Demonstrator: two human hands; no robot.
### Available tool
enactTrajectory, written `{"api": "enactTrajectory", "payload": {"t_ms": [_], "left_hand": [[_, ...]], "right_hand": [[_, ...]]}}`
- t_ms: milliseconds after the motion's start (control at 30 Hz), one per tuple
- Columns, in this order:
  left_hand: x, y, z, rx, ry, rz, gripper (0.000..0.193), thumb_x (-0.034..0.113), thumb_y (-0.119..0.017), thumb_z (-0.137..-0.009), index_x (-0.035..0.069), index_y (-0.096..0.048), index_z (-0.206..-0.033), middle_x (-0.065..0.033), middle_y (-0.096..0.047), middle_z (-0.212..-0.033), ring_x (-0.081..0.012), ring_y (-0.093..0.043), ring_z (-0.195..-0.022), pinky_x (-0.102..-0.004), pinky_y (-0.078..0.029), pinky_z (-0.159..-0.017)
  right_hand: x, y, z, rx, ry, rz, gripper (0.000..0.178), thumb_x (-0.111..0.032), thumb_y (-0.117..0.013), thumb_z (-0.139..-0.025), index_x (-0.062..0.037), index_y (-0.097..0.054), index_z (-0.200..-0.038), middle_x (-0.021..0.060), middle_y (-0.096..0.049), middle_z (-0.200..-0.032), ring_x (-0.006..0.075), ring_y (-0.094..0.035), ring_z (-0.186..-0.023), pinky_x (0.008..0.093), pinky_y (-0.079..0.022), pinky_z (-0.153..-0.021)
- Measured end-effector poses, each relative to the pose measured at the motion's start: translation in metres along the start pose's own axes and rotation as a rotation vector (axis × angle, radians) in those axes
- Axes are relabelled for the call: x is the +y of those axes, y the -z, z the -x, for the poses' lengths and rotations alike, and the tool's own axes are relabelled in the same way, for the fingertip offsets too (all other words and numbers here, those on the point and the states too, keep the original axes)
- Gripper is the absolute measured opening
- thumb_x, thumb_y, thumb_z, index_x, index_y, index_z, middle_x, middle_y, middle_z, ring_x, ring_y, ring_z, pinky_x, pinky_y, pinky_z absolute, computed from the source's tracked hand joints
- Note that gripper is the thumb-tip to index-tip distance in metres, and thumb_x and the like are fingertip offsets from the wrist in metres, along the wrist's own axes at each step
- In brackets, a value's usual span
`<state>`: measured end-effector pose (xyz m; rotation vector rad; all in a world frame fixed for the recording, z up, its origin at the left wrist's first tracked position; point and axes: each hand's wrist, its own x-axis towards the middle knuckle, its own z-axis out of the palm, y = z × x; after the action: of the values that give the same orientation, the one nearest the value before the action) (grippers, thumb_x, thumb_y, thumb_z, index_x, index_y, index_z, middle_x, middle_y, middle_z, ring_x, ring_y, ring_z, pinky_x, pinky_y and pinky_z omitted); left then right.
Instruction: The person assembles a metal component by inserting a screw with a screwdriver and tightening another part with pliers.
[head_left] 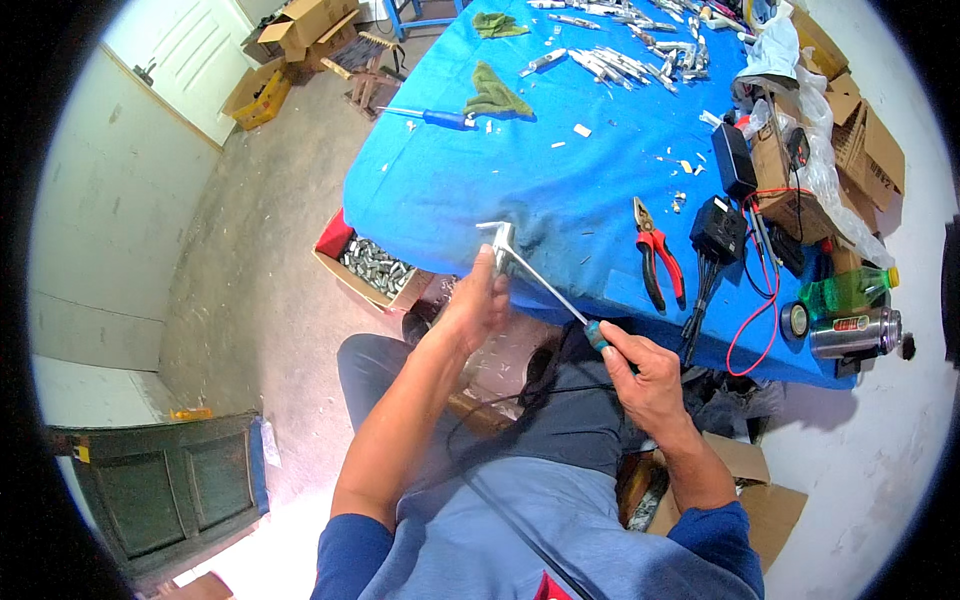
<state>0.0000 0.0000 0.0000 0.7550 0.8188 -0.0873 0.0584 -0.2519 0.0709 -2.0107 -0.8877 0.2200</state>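
My left hand (478,308) is closed around a small silvery-white metal part (502,238) at the near edge of the blue-covered table (430,205). A thin pale piece sticks out to the left from the top of that part. In my right hand (645,378) is a screwdriver (555,295) with a teal handle, gripped by the handle. Its shaft slants up and left, and the tip meets the metal part or lies just in front of it; I cannot tell which. Pliers with red and black handles (655,255) lie to the right.
Many small metal parts (610,65) are heaped at the far side, near green cloths (495,92) and a blue-handled screwdriver (445,119). A black adapter (718,230), cables, a green bottle (848,292) and a steel flask (855,333) line the right. Below left stands a parts box (408,295).
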Motion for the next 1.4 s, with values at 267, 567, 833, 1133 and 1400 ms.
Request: {"api": "enactTrajectory", "payload": {"t_ms": [267,567,833,1133,1400], "left_hand": [[0.000,-0.010,0.002,0.059,-0.020,-0.020,0.056,0.070,-0.046,-0.091,0.017,-0.040,-0.072,0.0039,-0.031,-0.055,-0.0096,-0.020,-0.044,-0.0255,-0.017,-0.043],[0.004,-0.007,0.003,0.042,-0.020,-0.028,0.056,0.069,-0.046,-0.091,0.017,-0.040,-0.072,0.0041,-0.031,-0.054,-0.0092,-0.021,-0.043,-0.0256,-0.017,-0.042],[0.009,-0.006,0.002,0.105,-0.071,-0.049,0.054,0.067,-0.048,-0.092,0.017,-0.040,-0.074,0.0039,-0.031,-0.054,-0.0099,-0.021,-0.043,-0.0258,-0.019,-0.044],[0.006,-0.009,0.009,0.102,-0.050,0.035,0.053,0.065,-0.049,-0.092,0.017,-0.040,-0.072,0.0043,-0.029,-0.053,-0.0095,-0.018,-0.043,-0.0259,-0.018,-0.044],[-0.002,0.000,0.001,0.038,-0.076,0.095,0.056,0.065,-0.048,-0.092,0.016,-0.039,-0.068,0.0051,-0.026,-0.051,-0.0096,-0.017,-0.042,-0.0257,-0.018,-0.044]], "right_hand": [[-0.010,0.020,-0.014,-0.073,0.031,0.088,0.026,-0.008,-0.066,-0.088,-0.0027,-0.068,-0.113,0.0180,-0.070,-0.093,0.0325,-0.068,-0.080,0.0368,-0.054,-0.069],[0.017,0.006,-0.015,-0.070,-0.044,-0.105,0.028,-0.018,-0.063,-0.093,-0.0001,-0.067,-0.115,0.0157,-0.071,-0.092,0.0208,-0.069,-0.072,0.0325,-0.053,-0.065],[0.025,-0.011,-0.003,-0.146,-0.712,-0.798,0.038,-0.024,-0.064,-0.095,-0.0018,-0.061,-0.126,0.0105,-0.069,-0.085,0.0067,-0.056,-0.052,0.0167,-0.035,-0.038],[0.022,-0.005,0.009,-0.296,-0.329,-0.631,0.045,-0.015,-0.065,-0.092,0.0005,-0.055,-0.133,0.0080,-0.065,-0.102,0.0104,-0.062,-0.078,0.0262,-0.053,-0.069],[0.036,-0.026,0.013,-0.258,-0.433,-0.930,0.052,-0.013,-0.062,-0.093,-0.0003,-0.045,-0.140,0.0130,-0.058,-0.119,0.0187,-0.065,-0.089,0.0298,-0.057,-0.069]]}}
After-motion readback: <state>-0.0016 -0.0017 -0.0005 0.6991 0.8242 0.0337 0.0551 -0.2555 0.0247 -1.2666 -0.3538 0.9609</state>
